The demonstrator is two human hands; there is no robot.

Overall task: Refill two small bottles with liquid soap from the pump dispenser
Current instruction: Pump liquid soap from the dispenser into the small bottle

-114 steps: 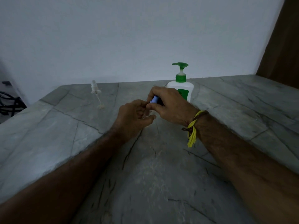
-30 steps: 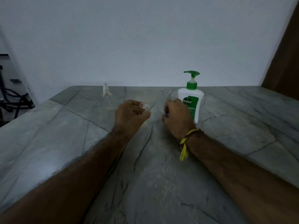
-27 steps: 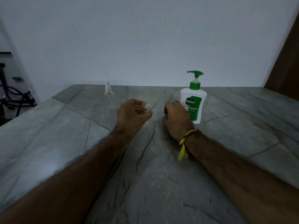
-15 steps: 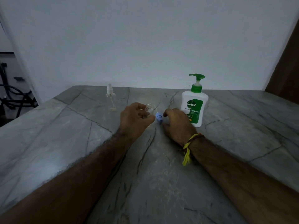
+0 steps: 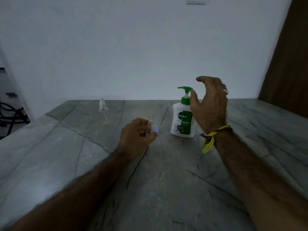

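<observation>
A white pump dispenser (image 5: 182, 120) with a green pump head and label stands on the grey stone counter (image 5: 166, 180). My right hand (image 5: 210, 105) hovers open just right of the pump head, thumb near the green collar, holding nothing. My left hand (image 5: 138, 137) is closed around a small clear bottle (image 5: 150, 126) with its neck uncovered, left of the dispenser. A blue cap (image 5: 157, 129) lies on the counter right beside that bottle. A clear spray-pump top (image 5: 103, 109) with its dip tube stands farther back left.
A white wall rises behind the counter. A brown wooden panel (image 5: 290, 55) fills the right edge. Dark cables (image 5: 8, 112) show beyond the counter's left end. A yellow thread band (image 5: 211, 139) circles my right wrist.
My right hand let go of the blue cap on the counter and rose to the dispenser's pump head. My left hand kept hold of the small clear bottle.
</observation>
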